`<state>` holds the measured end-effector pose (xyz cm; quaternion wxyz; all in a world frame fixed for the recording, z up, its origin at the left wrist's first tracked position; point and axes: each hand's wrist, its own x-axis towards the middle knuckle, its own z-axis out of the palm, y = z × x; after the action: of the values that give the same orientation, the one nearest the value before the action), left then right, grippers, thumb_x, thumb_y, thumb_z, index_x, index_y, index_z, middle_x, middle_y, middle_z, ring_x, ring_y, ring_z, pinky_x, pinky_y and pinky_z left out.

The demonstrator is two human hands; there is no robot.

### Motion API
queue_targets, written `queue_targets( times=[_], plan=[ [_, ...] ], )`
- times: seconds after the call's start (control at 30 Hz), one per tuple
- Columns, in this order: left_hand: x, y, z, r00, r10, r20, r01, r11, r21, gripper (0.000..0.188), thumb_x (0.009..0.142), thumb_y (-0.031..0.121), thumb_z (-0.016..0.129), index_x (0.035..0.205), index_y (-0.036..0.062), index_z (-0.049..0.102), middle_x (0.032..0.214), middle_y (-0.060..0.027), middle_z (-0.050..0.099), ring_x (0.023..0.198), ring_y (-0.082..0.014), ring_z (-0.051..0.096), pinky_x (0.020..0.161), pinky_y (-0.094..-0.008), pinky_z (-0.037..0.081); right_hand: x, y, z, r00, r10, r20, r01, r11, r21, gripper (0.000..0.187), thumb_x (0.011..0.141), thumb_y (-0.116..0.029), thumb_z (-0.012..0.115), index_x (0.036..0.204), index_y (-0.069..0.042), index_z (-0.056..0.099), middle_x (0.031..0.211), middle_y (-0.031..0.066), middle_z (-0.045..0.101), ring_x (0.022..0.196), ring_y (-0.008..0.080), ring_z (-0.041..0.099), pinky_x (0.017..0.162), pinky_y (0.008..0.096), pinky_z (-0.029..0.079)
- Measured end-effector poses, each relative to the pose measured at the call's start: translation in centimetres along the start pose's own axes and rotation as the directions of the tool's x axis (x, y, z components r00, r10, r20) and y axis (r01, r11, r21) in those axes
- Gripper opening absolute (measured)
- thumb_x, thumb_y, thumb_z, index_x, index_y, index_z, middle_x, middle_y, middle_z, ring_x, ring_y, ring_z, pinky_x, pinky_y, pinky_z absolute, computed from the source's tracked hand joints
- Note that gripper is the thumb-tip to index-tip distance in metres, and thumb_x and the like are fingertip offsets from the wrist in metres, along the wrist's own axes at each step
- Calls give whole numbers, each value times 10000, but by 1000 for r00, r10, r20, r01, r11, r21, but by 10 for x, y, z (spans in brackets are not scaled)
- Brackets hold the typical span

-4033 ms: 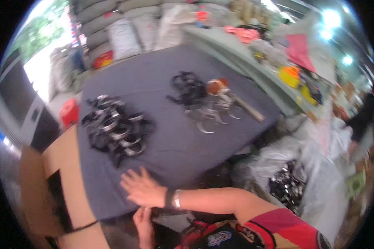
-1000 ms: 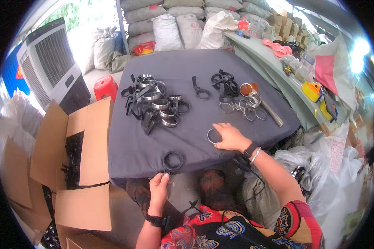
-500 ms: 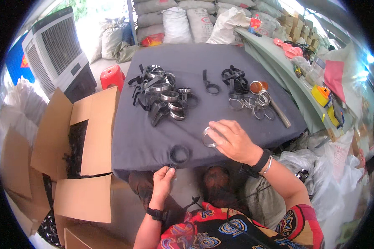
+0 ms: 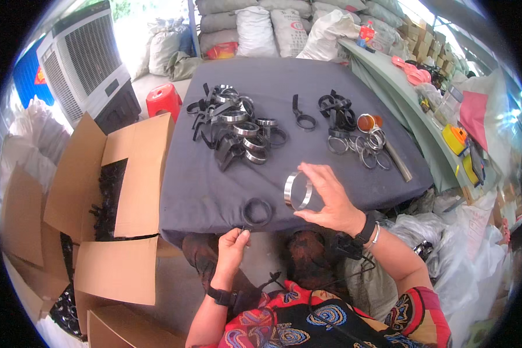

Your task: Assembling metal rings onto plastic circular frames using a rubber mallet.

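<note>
My left hand is closed at the table's near edge, pinching the stem of a black plastic ring. To its right, my right hand grips a shiny metal ring between thumb and fingers. That ring is held upright and apart from the black one. Farther back on the left lies a pile of black ring pieces, many with metal bands around them. A lone black ring piece lies at the back middle. Beside it on the right are a black cluster and several loose metal rings.
A dark grey cloth covers the table. An orange-brown round object and a metal tube lie at the right. Left stand an open cardboard box with black pieces, a red stool and an air cooler. A green-topped bench flanks the right.
My right hand has turned, so its thumb and fingers now spread around the metal ring, which stands more upright. My left hand still pinches the black ring. The view has shifted slightly.
</note>
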<state>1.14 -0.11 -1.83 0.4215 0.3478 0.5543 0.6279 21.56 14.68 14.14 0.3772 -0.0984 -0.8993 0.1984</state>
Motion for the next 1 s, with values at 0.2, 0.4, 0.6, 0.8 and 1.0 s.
queue_targets(
  times=[0.2, 0.4, 0.6, 0.8, 1.0],
  plan=[
    [0, 1, 1, 1000, -2, 3, 2, 1000, -2, 226, 907, 148, 565, 718, 23, 574, 681, -2, 577, 653, -94, 515, 645, -254, 412, 3, 22, 16, 848, 529, -25, -462, 718, -521, 621, 702, -456, 715, 1102, -4, 572, 974, 224, 581, 828, 372, 618, 729, 416, 513],
    [2, 0, 2, 1000, -22, 6, 22, 1000, 2, 229, 909, 151, 563, 717, 26, 571, 680, -5, 577, 655, -94, 515, 647, -256, 408, -3, 62, 24, 718, 696, 8, -485, 509, -711, 622, 726, -526, 672, 904, 67, 618, 869, 229, 640, 830, 366, 646, 771, 445, 519],
    [1, 0, 0, 1000, -22, -1, 22, 999, 33, 232, 907, 143, 564, 704, 31, 567, 676, -4, 576, 656, -89, 506, 644, -250, 398, 4, 70, -7, 695, 646, 316, -344, 684, -643, 539, 746, -344, 653, 1139, 12, 554, 1129, 230, 570, 1054, 379, 556, 888, 449, 469],
    [2, -3, -2, 1000, -6, 5, 5, 999, 39, 235, 905, 143, 568, 697, 33, 565, 673, 0, 572, 655, -87, 501, 641, -252, 398, -10, 84, -9, 690, 369, 623, -68, 890, -451, 694, 636, 35, 587, 1309, -83, 463, 1291, 213, 455, 1164, 392, 451, 960, 448, 426],
    [2, -3, 0, 1000, 0, 8, 0, 1000, 0, 234, 907, 147, 569, 701, 36, 569, 662, 9, 570, 645, -82, 496, 625, -247, 390, 7, 25, -6, 865, -11, 502, 298, 817, -494, 520, 722, -45, 580, 1236, -86, 516, 1149, 156, 510, 1036, 307, 508, 827, 403, 459]
  ],
)
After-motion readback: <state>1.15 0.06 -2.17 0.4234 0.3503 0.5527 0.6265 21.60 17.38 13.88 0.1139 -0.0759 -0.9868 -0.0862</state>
